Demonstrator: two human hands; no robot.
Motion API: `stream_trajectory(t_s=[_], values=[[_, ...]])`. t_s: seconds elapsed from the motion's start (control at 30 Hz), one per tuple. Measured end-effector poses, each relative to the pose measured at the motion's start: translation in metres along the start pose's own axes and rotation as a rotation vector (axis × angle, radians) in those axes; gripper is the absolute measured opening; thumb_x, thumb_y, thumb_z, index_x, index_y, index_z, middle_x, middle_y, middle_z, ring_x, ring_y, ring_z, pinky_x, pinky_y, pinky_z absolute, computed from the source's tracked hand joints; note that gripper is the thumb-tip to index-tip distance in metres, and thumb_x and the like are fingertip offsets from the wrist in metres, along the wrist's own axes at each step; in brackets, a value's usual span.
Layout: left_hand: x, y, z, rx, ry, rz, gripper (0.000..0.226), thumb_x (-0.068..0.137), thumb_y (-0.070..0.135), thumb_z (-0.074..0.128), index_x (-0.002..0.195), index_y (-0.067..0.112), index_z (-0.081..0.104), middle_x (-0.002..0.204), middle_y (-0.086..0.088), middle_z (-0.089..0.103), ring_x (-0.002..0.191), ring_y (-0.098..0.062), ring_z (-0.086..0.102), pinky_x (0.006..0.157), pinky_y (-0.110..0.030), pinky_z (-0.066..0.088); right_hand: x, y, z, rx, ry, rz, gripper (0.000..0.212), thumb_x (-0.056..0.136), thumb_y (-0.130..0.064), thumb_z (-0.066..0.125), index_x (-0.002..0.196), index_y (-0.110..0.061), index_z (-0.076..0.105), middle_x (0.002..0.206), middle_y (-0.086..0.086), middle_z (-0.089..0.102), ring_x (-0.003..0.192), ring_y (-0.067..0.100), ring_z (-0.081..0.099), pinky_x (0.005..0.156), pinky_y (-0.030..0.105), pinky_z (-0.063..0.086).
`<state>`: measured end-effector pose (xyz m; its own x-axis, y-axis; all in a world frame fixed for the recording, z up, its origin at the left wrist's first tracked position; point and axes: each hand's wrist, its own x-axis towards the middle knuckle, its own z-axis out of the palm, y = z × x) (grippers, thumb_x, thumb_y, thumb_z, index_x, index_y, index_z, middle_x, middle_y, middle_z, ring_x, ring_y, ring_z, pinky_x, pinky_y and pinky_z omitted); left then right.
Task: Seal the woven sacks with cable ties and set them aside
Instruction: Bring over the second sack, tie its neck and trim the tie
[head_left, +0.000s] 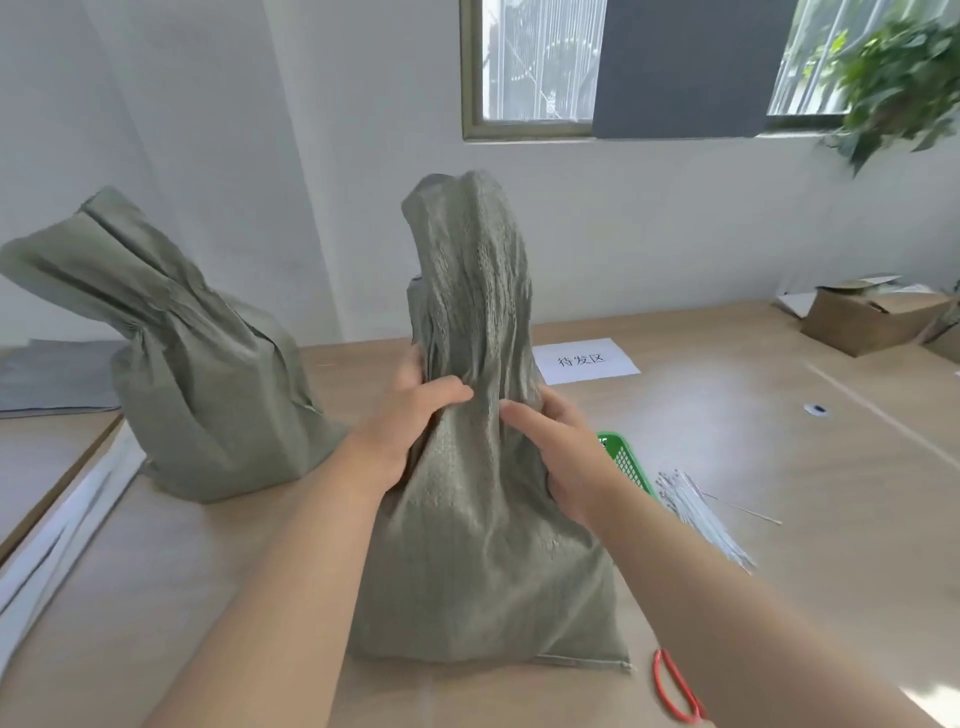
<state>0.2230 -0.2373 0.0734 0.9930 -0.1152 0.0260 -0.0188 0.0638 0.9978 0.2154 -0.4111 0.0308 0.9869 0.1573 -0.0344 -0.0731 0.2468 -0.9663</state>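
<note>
A light wooden table fills the lower view, set against a white wall with a window partly covered by a dark panel; green leaves hang at the upper right.

In the middle of the table stands a grey-green woven sack, upright, its base full and its upper part gathered into a tall neck. Both hands grip that neck: the left hand wraps it from the left with the thumb across the front, and the right hand closes on it from the right.

A second woven sack stands to the left and farther back, its neck pinched and leaning left.

At the far right sits an open cardboard box. Behind the held sack lies a white paper sheet printed "待发区". A green plastic basket shows just beside the right hand, and a bundle of white cable ties lies next to it. Red-handled scissors lie near the front edge; only the handles can be made out.
</note>
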Motion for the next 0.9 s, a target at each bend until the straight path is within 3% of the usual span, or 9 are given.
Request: stream_trajectory(t_s=[0.07,0.17,0.3,0.37,0.5,0.63,0.73,0.8,0.9], values=[[0.001,-0.001,0.002,0.057,-0.104,0.002,0.063,0.073,0.011,0.074,0.133,0.013,0.057,0.118,-0.011,0.074,0.109,-0.028,0.072,0.089,-0.037,0.059,0.003,-0.003,0.001,0.023,-0.025,0.004,0.042,0.091,-0.014,0.068,0.130,-0.004,0.055,0.122,0.021,0.069,0.114,0.038,0.067,0.103,0.054,0.050],[0.001,-0.003,0.002,0.158,-0.178,0.023,0.061,0.076,0.006,0.082,0.131,0.022,0.058,0.117,0.000,0.076,0.109,-0.018,0.072,0.090,-0.032,0.059,0.008,-0.006,0.002,0.080,-0.035,0.033,0.071,0.083,-0.027,0.075,0.145,-0.020,0.040,0.129,0.017,0.066,0.115,0.035,0.067,0.105,0.057,0.048],[-0.005,-0.002,0.004,0.296,-0.190,0.048,0.058,0.079,0.004,0.079,0.128,0.028,0.058,0.117,0.004,0.074,0.107,-0.011,0.071,0.091,-0.029,0.058,0.005,-0.016,0.004,-0.031,-0.147,-0.020,0.029,0.098,-0.011,0.059,0.126,-0.006,0.064,0.119,0.016,0.072,0.111,0.032,0.070,0.097,0.046,0.054],[-0.006,-0.001,0.010,0.407,-0.152,0.084,0.055,0.080,0.012,0.081,0.129,0.026,0.060,0.117,0.006,0.074,0.107,-0.007,0.070,0.095,-0.031,0.056,0.007,-0.025,0.004,-0.127,-0.155,-0.070,0.023,0.097,-0.004,0.057,0.114,-0.005,0.071,0.112,0.015,0.075,0.106,0.029,0.072,0.092,0.043,0.057],[-0.004,0.012,0.022,0.549,-0.185,0.055,0.082,0.064,0.043,0.093,0.137,0.030,0.058,0.123,0.016,0.072,0.116,-0.002,0.066,0.102,-0.029,0.051,0.021,-0.051,-0.004,-0.267,-0.180,-0.180,0.023,0.090,0.004,0.064,0.110,-0.002,0.074,0.105,0.015,0.077,0.100,0.029,0.074,0.089,0.045,0.060],[0.001,0.020,0.048,0.553,-0.075,0.121,0.052,0.067,0.015,0.095,0.111,0.030,0.073,0.104,0.014,0.078,0.103,0.001,0.071,0.092,-0.020,0.055,0.027,-0.065,-0.015,-0.253,-0.312,-0.184,0.032,0.087,0.007,0.064,0.099,-0.019,0.077,0.105,0.007,0.078,0.101,0.022,0.074,0.092,0.043,0.059],[0.003,0.016,0.065,0.547,-0.027,0.144,0.047,0.073,0.001,0.088,0.105,0.031,0.073,0.103,0.014,0.078,0.100,0.002,0.072,0.086,-0.015,0.055,0.031,-0.065,-0.028,-0.216,-0.410,-0.175,0.037,0.089,0.004,0.065,0.096,-0.031,0.076,0.109,0.002,0.077,0.107,0.016,0.071,0.096,0.040,0.056],[0.004,0.016,0.071,0.562,0.022,0.135,0.048,0.078,0.002,0.084,0.107,0.038,0.070,0.106,0.018,0.076,0.102,0.006,0.069,0.087,-0.014,0.054,0.035,-0.065,-0.041,-0.196,-0.486,-0.151,0.032,0.090,0.003,0.066,0.105,-0.025,0.074,0.114,0.004,0.076,0.111,0.018,0.070,0.099,0.042,0.054],[0.009,0.014,0.078,0.559,0.094,0.103,0.045,0.083,0.013,0.081,0.121,0.036,0.070,0.112,0.017,0.076,0.108,0.000,0.069,0.096,-0.029,0.055,0.043,-0.069,-0.059,-0.139,-0.565,-0.118,0.033,0.090,0.007,0.066,0.121,-0.003,0.066,0.121,0.014,0.072,0.116,0.026,0.067,0.103,0.045,0.052]])
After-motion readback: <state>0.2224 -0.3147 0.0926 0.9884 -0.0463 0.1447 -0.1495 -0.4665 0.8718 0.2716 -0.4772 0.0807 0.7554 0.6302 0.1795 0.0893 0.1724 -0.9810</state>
